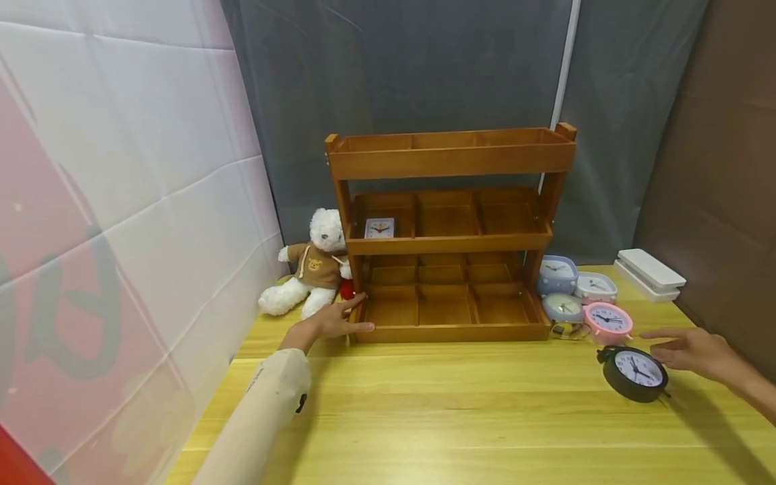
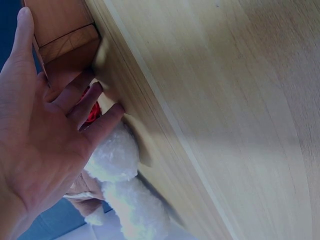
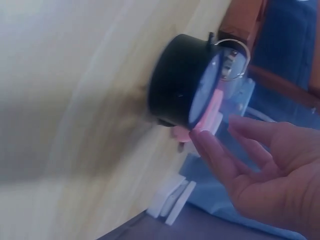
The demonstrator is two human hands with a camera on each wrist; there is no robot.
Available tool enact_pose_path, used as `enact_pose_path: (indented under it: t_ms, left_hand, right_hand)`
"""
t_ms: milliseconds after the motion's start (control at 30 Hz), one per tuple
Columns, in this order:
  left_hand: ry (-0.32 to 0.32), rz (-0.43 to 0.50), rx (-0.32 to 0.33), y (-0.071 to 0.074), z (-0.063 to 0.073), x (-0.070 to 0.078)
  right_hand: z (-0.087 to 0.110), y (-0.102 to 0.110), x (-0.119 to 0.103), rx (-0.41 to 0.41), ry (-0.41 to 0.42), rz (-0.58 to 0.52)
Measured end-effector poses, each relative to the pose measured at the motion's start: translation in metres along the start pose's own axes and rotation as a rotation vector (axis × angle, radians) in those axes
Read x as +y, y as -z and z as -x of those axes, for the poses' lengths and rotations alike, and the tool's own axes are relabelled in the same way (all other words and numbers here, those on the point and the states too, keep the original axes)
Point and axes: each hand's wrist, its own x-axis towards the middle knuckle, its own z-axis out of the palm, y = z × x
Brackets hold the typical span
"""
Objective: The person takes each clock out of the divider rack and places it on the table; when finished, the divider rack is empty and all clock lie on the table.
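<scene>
My left hand (image 1: 332,320) rests with spread fingers at the lower left corner of a brown wooden shelf rack (image 1: 448,333). In the left wrist view the same hand (image 2: 50,130) overlaps the rack's corner and holds nothing. On the right, my right hand (image 1: 697,350) hovers beside a black round alarm clock (image 1: 636,374) lying face up on the table. The right wrist view has the fingertips close to the edge of the black clock (image 3: 175,82), thumb and fingers apart. A small white square clock (image 1: 379,228) sits in the middle tier's left compartment.
Right of the rack cluster a pink round clock (image 1: 608,322), a grey clock (image 1: 562,308), a blue clock (image 1: 556,273) and a white clock (image 1: 596,287). Behind them lies a white flat object (image 1: 651,273). A white teddy bear (image 1: 318,266) in a brown hoodie sits left of the rack.
</scene>
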Motion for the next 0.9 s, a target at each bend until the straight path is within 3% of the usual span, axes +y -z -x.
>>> enact_pose_path:
  t_ms: [133,667,900]
  left_hand:
    - [-0.001,0.005,-0.001,0.0,0.0,0.0]
    - [0.009,0.0,-0.006,0.0,0.002,0.0]
    - [0.013,0.01,-0.002,0.0,0.002,0.0]
  right_hand:
    - [-0.007,-0.001,-0.018,0.037,0.005,0.101]
    - [-0.046,0.001,-0.088,0.047,0.107,0.162]
    - [-0.068,0.003,-0.12,0.081,0.158,0.241]
